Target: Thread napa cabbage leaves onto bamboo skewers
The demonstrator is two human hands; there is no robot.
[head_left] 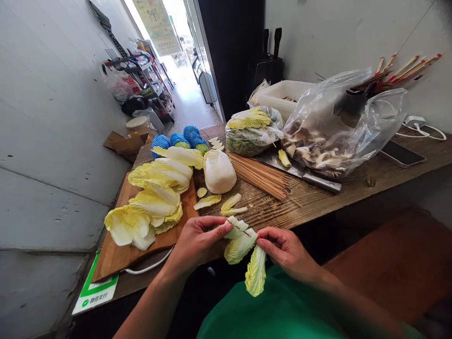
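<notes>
My left hand pinches one end of a thin skewer that runs through the white stem ends of pale Chinese cabbage leaves. At the skewer's other end my right hand grips a small cabbage leaf by its stem, its yellow-green tip hanging down. Whether the skewer's tip has entered this leaf is hidden by my fingers. Just beyond my hands, small loose leaves lie on the wooden table. A cabbage head sits behind them.
Larger cabbage leaves cover much of the cutting board at left. Bamboo skewers lie beside a cleaver. Behind are bagged greens, a bag of mushrooms and a phone. Blue-netted vegetables lie behind the board.
</notes>
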